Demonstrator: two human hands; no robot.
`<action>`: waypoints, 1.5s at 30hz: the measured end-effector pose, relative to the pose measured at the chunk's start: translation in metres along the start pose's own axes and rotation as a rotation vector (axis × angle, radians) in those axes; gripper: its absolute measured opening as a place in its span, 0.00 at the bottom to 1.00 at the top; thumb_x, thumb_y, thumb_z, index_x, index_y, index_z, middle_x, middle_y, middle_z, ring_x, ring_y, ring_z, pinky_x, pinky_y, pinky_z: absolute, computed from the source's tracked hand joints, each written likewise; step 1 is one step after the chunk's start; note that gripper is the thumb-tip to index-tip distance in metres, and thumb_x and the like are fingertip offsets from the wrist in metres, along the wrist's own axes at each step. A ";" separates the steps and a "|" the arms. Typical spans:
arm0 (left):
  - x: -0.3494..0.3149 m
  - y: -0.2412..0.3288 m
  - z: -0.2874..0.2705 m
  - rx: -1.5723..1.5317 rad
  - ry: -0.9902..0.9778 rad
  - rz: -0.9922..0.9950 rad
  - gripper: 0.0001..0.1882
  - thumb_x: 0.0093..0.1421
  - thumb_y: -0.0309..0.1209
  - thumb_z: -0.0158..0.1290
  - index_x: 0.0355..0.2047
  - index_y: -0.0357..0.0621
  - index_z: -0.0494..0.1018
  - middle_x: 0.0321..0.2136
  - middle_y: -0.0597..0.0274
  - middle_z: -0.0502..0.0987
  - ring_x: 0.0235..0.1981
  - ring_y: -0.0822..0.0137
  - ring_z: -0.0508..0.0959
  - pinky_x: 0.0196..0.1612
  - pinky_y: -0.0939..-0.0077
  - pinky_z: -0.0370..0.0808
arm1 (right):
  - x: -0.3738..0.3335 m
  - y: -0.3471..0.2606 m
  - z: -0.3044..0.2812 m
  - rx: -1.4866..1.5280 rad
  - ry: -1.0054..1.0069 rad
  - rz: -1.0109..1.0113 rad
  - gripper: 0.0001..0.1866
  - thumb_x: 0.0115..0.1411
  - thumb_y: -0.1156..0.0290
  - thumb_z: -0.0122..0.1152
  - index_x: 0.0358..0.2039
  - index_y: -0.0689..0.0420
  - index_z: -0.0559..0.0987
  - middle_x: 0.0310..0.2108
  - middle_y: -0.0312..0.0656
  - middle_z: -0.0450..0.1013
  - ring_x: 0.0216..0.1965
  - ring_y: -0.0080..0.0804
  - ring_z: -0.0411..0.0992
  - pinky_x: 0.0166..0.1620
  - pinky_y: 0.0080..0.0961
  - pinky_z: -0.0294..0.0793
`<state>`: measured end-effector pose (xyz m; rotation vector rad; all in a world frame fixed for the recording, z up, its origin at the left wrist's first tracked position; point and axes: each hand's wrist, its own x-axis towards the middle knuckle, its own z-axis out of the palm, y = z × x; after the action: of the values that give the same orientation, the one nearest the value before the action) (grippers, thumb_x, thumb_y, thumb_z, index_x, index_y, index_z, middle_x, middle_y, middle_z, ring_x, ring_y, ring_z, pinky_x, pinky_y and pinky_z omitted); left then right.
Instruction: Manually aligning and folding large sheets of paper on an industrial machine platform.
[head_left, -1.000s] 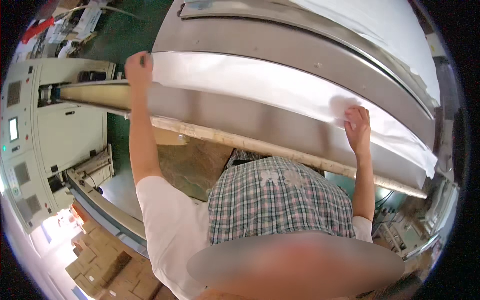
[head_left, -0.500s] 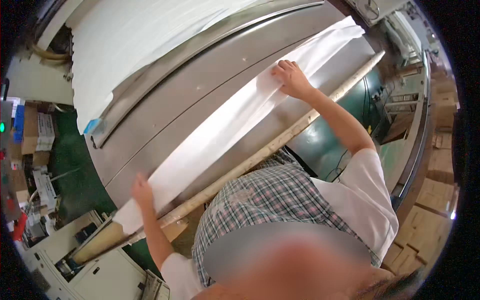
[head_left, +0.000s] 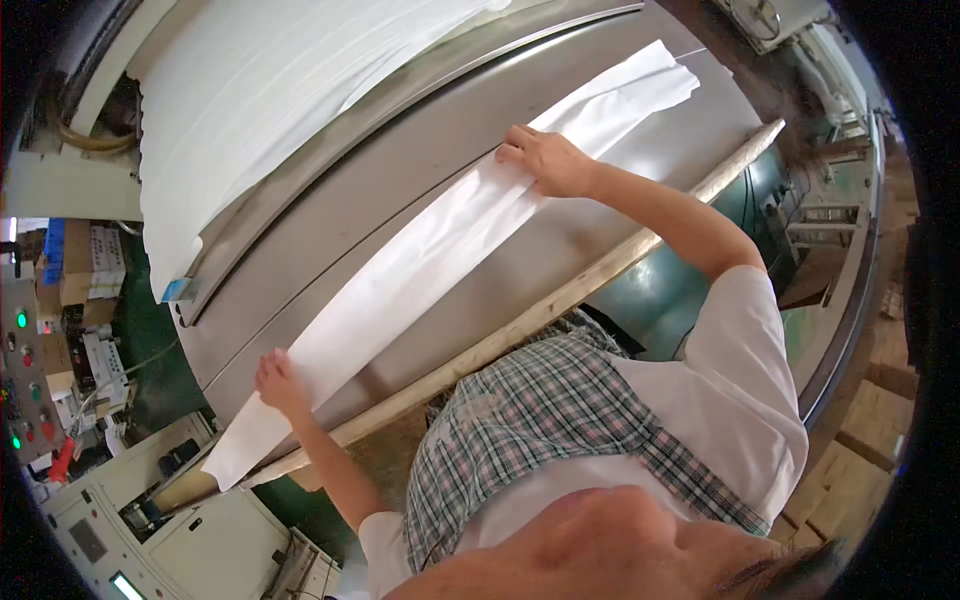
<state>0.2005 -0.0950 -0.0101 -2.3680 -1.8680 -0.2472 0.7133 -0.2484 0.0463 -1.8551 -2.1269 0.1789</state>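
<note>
Uneven pulls by left hand [head_left: 281, 386] at eight o'clock and right hand [head_left: 550, 163] at one, grips unclear, could crease the white strip [head_left: 395, 280].

On the metal table [head_left: 330, 232]: a cloth strip [head_left: 390, 280], running diagonally from near left to far right. At the strip, toward its left end, the left hand [head_left: 281, 384]; farther right along it, the right hand [head_left: 548, 163]. Behind the strip, a metal bar [head_left: 450, 80] along the table, and beyond that a cloth sheet [head_left: 270, 90]. Along the table's near edge, a pole [head_left: 560, 299]; on its near side, an apron [head_left: 540, 410]. Lower left, a machine cabinet [head_left: 215, 545]; at far left, a control panel [head_left: 30, 390]. At far right, stacked cardboard boxes [head_left: 865, 420].
</note>
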 end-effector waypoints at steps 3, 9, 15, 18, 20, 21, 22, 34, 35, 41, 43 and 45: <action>-0.003 0.027 0.006 0.073 -0.047 -0.199 0.20 0.58 0.49 0.37 0.39 0.53 0.70 0.45 0.63 0.69 0.51 0.57 0.63 0.48 0.44 0.55 | -0.010 0.023 -0.008 0.003 -0.020 -0.010 0.25 0.35 0.80 0.59 0.38 0.55 0.66 0.35 0.43 0.61 0.39 0.43 0.65 0.37 0.34 0.70; -0.006 0.021 0.015 0.152 -0.092 -0.250 0.22 0.59 0.50 0.34 0.43 0.53 0.68 0.46 0.66 0.69 0.52 0.58 0.62 0.51 0.41 0.50 | -0.054 0.087 -0.044 -0.108 -0.046 0.256 0.25 0.38 0.80 0.58 0.41 0.52 0.68 0.39 0.44 0.62 0.38 0.45 0.66 0.39 0.35 0.69; -0.003 0.022 0.013 0.149 -0.146 -0.258 0.24 0.59 0.52 0.33 0.45 0.53 0.68 0.48 0.64 0.67 0.54 0.59 0.60 0.52 0.40 0.49 | -0.101 0.215 -0.067 -0.369 0.318 0.659 0.27 0.36 0.80 0.56 0.42 0.50 0.70 0.41 0.43 0.64 0.41 0.44 0.66 0.39 0.36 0.70; -0.002 0.019 0.013 0.118 -0.186 -0.253 0.24 0.59 0.52 0.33 0.46 0.54 0.67 0.50 0.62 0.65 0.54 0.58 0.59 0.52 0.39 0.49 | -0.134 0.282 -0.073 -0.411 0.580 0.792 0.20 0.39 0.74 0.58 0.37 0.50 0.71 0.38 0.42 0.65 0.41 0.43 0.65 0.39 0.35 0.69; 0.001 0.024 0.011 0.110 -0.187 -0.244 0.24 0.58 0.52 0.33 0.47 0.54 0.67 0.51 0.61 0.64 0.55 0.57 0.58 0.52 0.39 0.49 | -0.160 0.330 -0.072 -0.453 0.639 0.844 0.18 0.41 0.72 0.59 0.36 0.51 0.71 0.37 0.42 0.65 0.42 0.42 0.65 0.38 0.34 0.69; 0.001 0.033 0.010 0.128 -0.161 -0.275 0.24 0.58 0.52 0.33 0.47 0.56 0.66 0.52 0.61 0.63 0.56 0.56 0.57 0.51 0.38 0.50 | -0.172 0.347 -0.075 -0.436 0.692 0.904 0.15 0.43 0.69 0.60 0.35 0.52 0.72 0.35 0.42 0.67 0.40 0.41 0.67 0.37 0.33 0.69; -0.001 0.038 0.008 0.148 -0.138 -0.310 0.24 0.58 0.53 0.33 0.48 0.57 0.65 0.53 0.61 0.62 0.57 0.55 0.56 0.51 0.38 0.50 | -0.173 0.350 -0.078 -0.416 0.740 0.960 0.14 0.45 0.66 0.60 0.33 0.53 0.72 0.32 0.42 0.69 0.38 0.39 0.68 0.36 0.31 0.69; 0.010 0.084 -0.003 0.143 -0.453 -0.342 0.27 0.58 0.55 0.28 0.52 0.60 0.61 0.56 0.57 0.56 0.59 0.47 0.50 0.52 0.34 0.45 | -0.097 0.313 -0.028 -0.340 0.200 0.702 0.21 0.60 0.57 0.39 0.42 0.60 0.72 0.46 0.50 0.65 0.50 0.41 0.62 0.52 0.30 0.60; 0.011 0.085 -0.005 0.146 -0.451 -0.367 0.27 0.58 0.55 0.28 0.52 0.60 0.61 0.56 0.57 0.56 0.59 0.47 0.50 0.52 0.34 0.45 | -0.090 0.302 -0.023 -0.519 0.284 0.783 0.24 0.60 0.53 0.36 0.43 0.60 0.71 0.46 0.50 0.65 0.50 0.44 0.62 0.52 0.33 0.59; 0.019 0.087 -0.004 0.166 -0.569 -0.378 0.29 0.58 0.56 0.26 0.53 0.58 0.61 0.56 0.55 0.56 0.58 0.44 0.49 0.51 0.33 0.44 | -0.081 0.354 -0.049 0.104 -0.217 0.982 0.26 0.59 0.47 0.35 0.43 0.54 0.72 0.46 0.49 0.66 0.50 0.47 0.62 0.50 0.33 0.59; 0.013 0.077 -0.004 0.187 -0.553 -0.311 0.30 0.58 0.57 0.25 0.53 0.57 0.61 0.56 0.55 0.56 0.58 0.44 0.50 0.51 0.32 0.44 | -0.088 0.338 -0.046 0.016 -0.139 0.852 0.29 0.58 0.45 0.34 0.43 0.57 0.72 0.42 0.52 0.68 0.46 0.49 0.64 0.48 0.35 0.61; 0.009 0.059 0.000 0.169 -0.460 -0.288 0.29 0.58 0.55 0.28 0.52 0.56 0.62 0.55 0.53 0.57 0.57 0.44 0.51 0.51 0.33 0.46 | -0.104 0.343 -0.052 0.052 -0.250 0.656 0.27 0.57 0.48 0.41 0.43 0.58 0.71 0.40 0.48 0.70 0.42 0.41 0.67 0.45 0.32 0.64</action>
<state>0.2599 -0.0998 -0.0074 -2.1667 -2.3150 0.4559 1.0650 -0.3036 -0.0215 -2.5404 -1.5419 0.6297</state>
